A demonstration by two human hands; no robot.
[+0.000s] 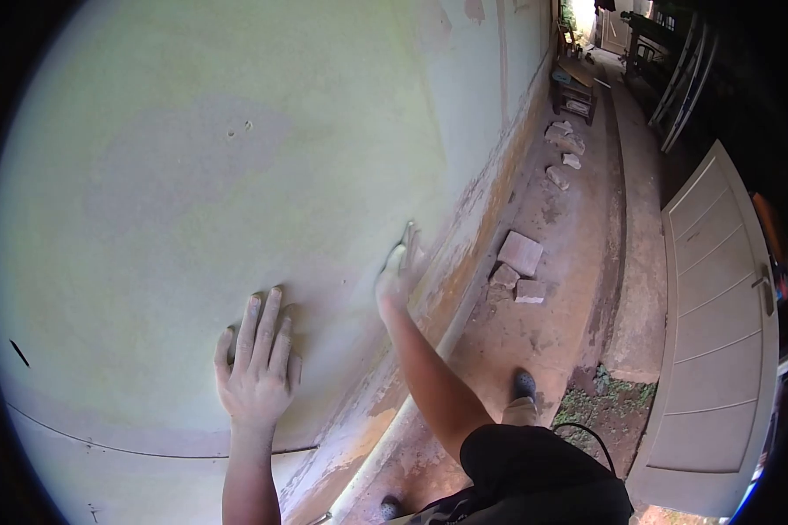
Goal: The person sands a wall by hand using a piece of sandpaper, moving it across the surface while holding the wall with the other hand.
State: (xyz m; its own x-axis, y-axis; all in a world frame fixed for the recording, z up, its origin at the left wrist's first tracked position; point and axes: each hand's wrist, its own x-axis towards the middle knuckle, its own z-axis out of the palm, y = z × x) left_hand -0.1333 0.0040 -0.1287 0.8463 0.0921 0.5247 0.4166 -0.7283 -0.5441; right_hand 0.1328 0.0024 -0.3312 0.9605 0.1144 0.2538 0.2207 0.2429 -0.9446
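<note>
A pale green wall (324,201) with purplish patches fills the left and middle of the view. My left hand (256,372), coated in pale dust, lies against it with the fingers stretched upward and apart; nothing shows in its grasp. Farther right, near the wall's worn lower edge, my right hand (392,280) is closed around a thin, flat tool (409,234) whose edge meets the wall. Most of that tool is hidden by the hand or blurred.
Broken stone pieces (523,253) lie on the concrete floor (499,350) along the wall. A detached door (716,332) leans at the right. My shoe (524,383) is below the stones. A thin cable (131,451) crosses the lower wall.
</note>
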